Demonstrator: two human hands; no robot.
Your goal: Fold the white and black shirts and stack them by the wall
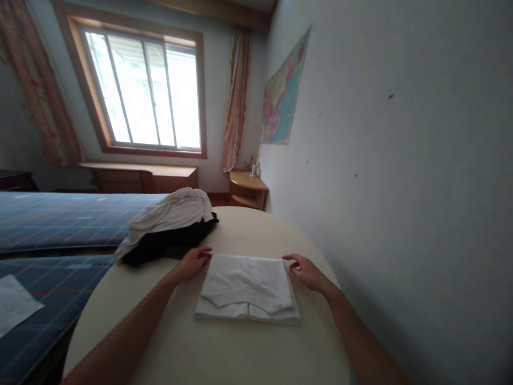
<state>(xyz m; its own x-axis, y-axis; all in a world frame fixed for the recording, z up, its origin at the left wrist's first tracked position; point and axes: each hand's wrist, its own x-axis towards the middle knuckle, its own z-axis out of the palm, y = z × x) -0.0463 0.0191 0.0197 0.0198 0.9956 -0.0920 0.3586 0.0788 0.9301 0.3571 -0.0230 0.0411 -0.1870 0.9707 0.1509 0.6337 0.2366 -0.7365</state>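
Observation:
A white garment [248,280], folded into a neat flat rectangle, lies on a round cream table [256,353] in front of me. Its kind I cannot make out for sure; a curved hem and a short slit show along the near edge. At its far left corner is my left hand [194,263], fingers loosely bent and apart, the tips at the cloth's edge. My right hand [308,271] is at the far right corner, index finger stretched out and thumb apart from it. Neither hand visibly grips the cloth.
A loose heap of clothes, a pale garment [176,208] over a black one [168,243], sits at the table's left edge. Blue plaid mattresses [76,219] lie to the left, with a white sheet [16,305] on the nearer one. A wall [385,224] borders the right.

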